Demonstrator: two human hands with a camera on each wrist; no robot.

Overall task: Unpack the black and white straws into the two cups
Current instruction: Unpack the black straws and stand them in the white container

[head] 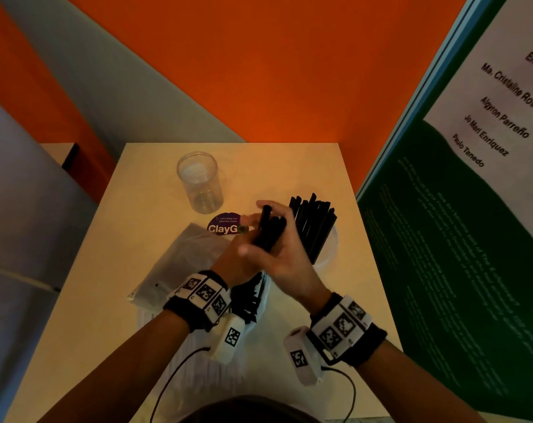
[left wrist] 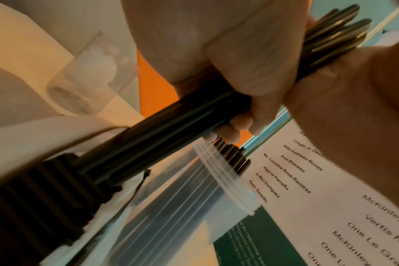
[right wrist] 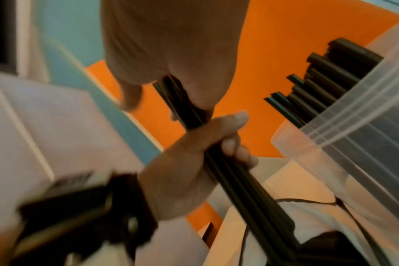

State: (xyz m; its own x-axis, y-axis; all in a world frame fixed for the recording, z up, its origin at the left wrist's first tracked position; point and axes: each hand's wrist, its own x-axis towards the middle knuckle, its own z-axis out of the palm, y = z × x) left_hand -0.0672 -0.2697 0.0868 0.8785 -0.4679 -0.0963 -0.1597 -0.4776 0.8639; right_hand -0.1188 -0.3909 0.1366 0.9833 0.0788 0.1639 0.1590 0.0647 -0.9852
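Both hands grip one bundle of black straws (head: 269, 232) above the table's middle. My left hand (head: 242, 239) holds it lower down, my right hand (head: 257, 228) curls round it higher up. The left wrist view shows my left hand (left wrist: 228, 111) wrapped around the bundle (left wrist: 166, 131). The bundle's lower ends reach a clear packet of black straws (head: 250, 300) near my left wrist. To the right, a clear cup (head: 327, 254) stands full of black straws (head: 315, 224). An empty clear cup (head: 201, 181) stands at the back left. White straws (head: 204, 358) lie under my left forearm.
A crumpled clear plastic bag (head: 179, 264) lies left of my hands, next to a round purple sticker (head: 225, 224). An orange wall (head: 259, 71) backs the small table (head: 350, 300). A green and white poster board (head: 472, 239) stands along its right edge.
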